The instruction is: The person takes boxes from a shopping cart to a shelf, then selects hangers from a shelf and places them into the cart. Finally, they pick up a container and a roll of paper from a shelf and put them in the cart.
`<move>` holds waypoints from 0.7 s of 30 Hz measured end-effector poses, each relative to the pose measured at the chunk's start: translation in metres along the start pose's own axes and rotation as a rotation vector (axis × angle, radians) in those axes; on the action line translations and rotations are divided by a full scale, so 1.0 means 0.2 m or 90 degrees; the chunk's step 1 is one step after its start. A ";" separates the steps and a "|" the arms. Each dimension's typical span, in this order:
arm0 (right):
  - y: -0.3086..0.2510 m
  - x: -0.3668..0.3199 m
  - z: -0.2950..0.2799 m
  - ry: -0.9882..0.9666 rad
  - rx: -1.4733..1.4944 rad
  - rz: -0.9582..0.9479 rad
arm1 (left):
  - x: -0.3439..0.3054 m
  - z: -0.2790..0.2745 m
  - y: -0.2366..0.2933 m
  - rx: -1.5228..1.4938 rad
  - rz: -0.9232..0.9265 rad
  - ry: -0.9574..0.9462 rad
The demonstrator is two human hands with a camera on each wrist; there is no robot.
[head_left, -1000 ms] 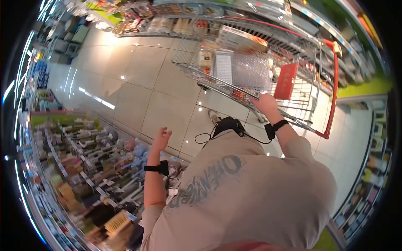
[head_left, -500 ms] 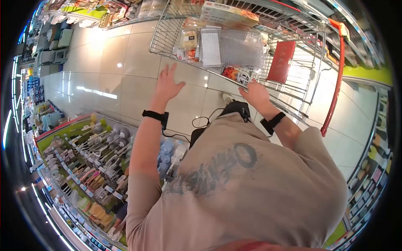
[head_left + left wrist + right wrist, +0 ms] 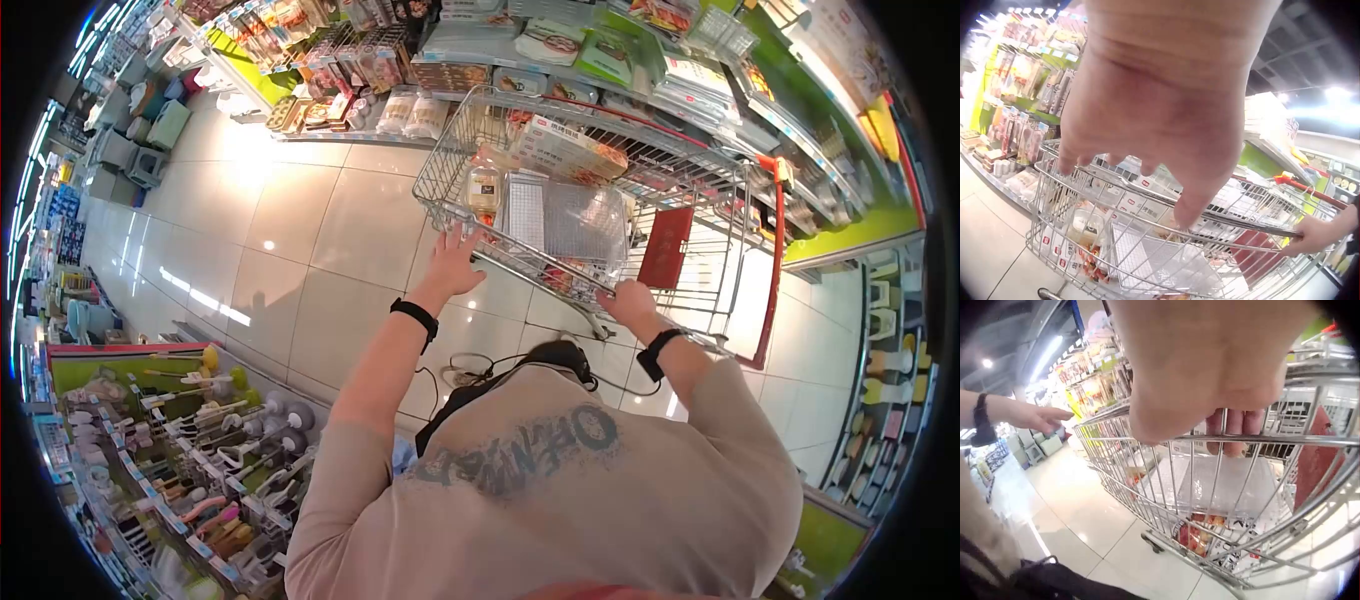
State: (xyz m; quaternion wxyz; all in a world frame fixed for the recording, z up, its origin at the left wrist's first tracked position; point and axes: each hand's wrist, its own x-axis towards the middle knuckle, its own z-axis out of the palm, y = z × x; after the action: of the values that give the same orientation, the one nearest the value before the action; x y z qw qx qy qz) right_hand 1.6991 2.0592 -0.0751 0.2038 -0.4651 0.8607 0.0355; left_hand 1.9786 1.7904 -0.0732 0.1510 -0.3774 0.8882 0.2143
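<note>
A wire shopping cart (image 3: 540, 257) stands in front of me, its long side towards my body. My right hand (image 3: 632, 303) grips the near top rail, with fingers curled over it in the right wrist view. Beside the cart's far left corner is my left hand (image 3: 453, 268), fingers spread and fingertips close to the rail. Inside the cart lie a long printed box (image 3: 570, 148), a container with a pale label (image 3: 484, 188), a white gridded pack (image 3: 525, 210) and a clear plastic-wrapped pack (image 3: 585, 222). A red panel (image 3: 668, 247) hangs near the handle end.
Shelves with packaged goods (image 3: 400, 112) run behind the cart. A rack of brushes and kitchen tools (image 3: 230, 450) stands at my lower left. Tiled floor (image 3: 290, 230) stretches left of the cart. The red cart handle (image 3: 776, 265) is at the right.
My left hand has risen from my side and reached forward to the cart's far corner, its fingers spreading. The right hand stays at the near rail.
</note>
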 end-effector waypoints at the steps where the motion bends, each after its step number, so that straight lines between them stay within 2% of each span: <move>1: -0.02 0.03 -0.01 0.003 0.007 -0.007 | 0.01 -0.02 -0.05 0.011 0.003 0.017; 5: -0.34 0.06 0.00 0.022 0.008 0.011 | -0.02 -0.11 -0.44 0.014 -0.003 0.040; 9: -0.52 0.12 0.01 0.051 0.014 0.012 | 0.05 -0.26 -0.61 0.019 0.003 0.053; 13: -0.71 0.17 -0.03 0.002 0.012 0.068 | 0.17 -0.35 -0.76 0.032 -0.024 0.020; 18: -0.79 0.28 -0.05 0.028 0.013 0.078 | 0.35 -0.38 -0.95 0.017 -0.087 -0.004; 21: -0.87 0.32 -0.10 -0.004 0.040 0.128 | 0.38 -0.42 -1.05 0.042 -0.088 -0.032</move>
State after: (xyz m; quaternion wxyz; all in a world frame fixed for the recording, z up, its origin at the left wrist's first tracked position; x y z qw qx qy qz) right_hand 1.8037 1.9060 -0.0594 0.2163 -0.3693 0.9033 0.0299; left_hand 2.0738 1.5719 -0.0884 0.1997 -0.4270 0.8626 0.1835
